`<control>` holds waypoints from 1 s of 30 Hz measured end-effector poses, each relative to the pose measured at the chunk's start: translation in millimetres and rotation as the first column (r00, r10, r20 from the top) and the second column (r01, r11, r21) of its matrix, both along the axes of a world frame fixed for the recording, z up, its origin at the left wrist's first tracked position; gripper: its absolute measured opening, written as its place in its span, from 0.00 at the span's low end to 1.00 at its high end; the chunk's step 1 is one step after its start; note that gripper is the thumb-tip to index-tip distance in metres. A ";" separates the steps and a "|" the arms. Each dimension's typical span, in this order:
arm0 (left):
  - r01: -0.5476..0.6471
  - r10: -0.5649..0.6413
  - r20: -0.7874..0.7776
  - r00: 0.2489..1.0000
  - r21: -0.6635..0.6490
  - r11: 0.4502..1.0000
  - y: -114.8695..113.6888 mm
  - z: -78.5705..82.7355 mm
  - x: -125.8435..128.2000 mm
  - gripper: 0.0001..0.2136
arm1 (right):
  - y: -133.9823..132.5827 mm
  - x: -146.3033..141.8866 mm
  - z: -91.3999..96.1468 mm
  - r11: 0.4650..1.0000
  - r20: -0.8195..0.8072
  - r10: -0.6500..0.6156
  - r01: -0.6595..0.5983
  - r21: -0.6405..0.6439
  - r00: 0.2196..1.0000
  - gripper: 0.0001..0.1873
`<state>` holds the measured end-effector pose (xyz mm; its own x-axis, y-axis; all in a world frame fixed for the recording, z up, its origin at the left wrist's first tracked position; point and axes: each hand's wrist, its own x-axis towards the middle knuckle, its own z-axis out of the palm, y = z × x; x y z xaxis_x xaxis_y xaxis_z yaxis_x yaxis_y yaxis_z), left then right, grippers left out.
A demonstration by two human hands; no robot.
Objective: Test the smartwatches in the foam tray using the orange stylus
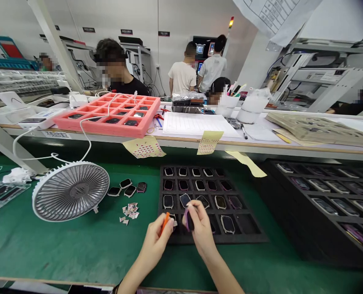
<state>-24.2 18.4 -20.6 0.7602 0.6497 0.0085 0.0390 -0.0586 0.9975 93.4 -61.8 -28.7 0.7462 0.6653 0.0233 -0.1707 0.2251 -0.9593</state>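
Observation:
My left hand (156,239) pinches a thin orange tool (164,223), its tip pointing toward my right hand. My right hand (201,224) is closed round a small purple-edged watch case (189,219), held just above the front edge of a black compartment tray (250,232). That tray holds several watch cases with dark screens in its cells. Both hands hover close together over the green mat (77,249).
A white desk fan (70,190) lies tilted at left, with loose watch cases (127,188) and peeled sticker scraps (130,211) beside it. A larger black tray (328,204) sits right. On the shelf behind are a pink tray (108,119), papers and several people.

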 end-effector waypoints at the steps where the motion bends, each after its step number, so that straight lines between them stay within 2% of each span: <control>1: -0.023 0.023 0.005 1.000 -0.060 0.998 5.6 -1.1 -3.1 0.20 | -0.7 5.9 -2.4 0.999 0.057 -0.046 0.048 -0.025 0.997 0.11; 3: -0.074 0.073 -0.015 0.997 -0.174 0.982 17.1 -2.5 -9.3 0.20 | -1.2 14.9 -8.2 0.990 0.243 -0.090 0.113 -0.084 0.966 0.12; 4: -0.104 0.099 -0.032 0.995 -0.215 0.971 22.1 -2.9 -12.0 0.20 | -1.3 17.4 -11.4 0.986 0.328 -0.063 0.111 -0.128 0.943 0.12; 6: -0.144 0.133 -0.060 0.989 -0.253 0.957 28.7 -3.6 -16.3 0.21 | -1.7 18.7 -17.4 0.970 0.439 0.052 0.059 -0.235 0.897 0.11; 8: -0.138 0.125 -0.072 0.990 -0.238 0.961 30.8 -4.1 -18.8 0.21 | -3.7 17.5 -22.0 0.948 0.499 0.142 0.028 -0.318 0.855 0.09; 11: -0.100 0.089 -0.070 0.994 -0.175 0.979 29.2 -4.8 -20.5 0.22 | -10.7 17.3 -25.2 0.941 0.547 0.165 0.036 -0.337 0.821 0.07; 15: -0.076 0.068 -0.070 0.995 -0.119 0.990 27.9 -4.6 -22.8 0.21 | -22.5 24.5 -24.1 0.946 0.573 0.209 -0.014 -0.325 0.792 0.06; 22: -0.113 0.106 -0.079 0.991 -0.090 0.990 35.4 -7.9 -33.2 0.20 | -30.9 41.7 -12.9 0.920 0.655 0.322 -0.063 -0.387 0.683 0.08; 27: -0.117 0.109 -0.090 0.990 -0.094 0.989 37.8 -11.3 -36.5 0.21 | -28.4 42.1 -10.7 0.873 0.694 0.460 -0.139 -0.468 0.554 0.09; 30: -0.104 0.096 -0.104 0.990 -0.067 0.992 36.6 -10.2 -36.0 0.21 | -27.7 41.1 -14.2 0.877 0.718 0.454 -0.123 -0.465 0.527 0.10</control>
<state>-60.2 55.0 -30.9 0.6859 0.7186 -0.1143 0.1414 0.0224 0.9897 134.5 -89.5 -42.9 0.2921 0.9261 0.2388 0.6891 -0.0307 -0.7240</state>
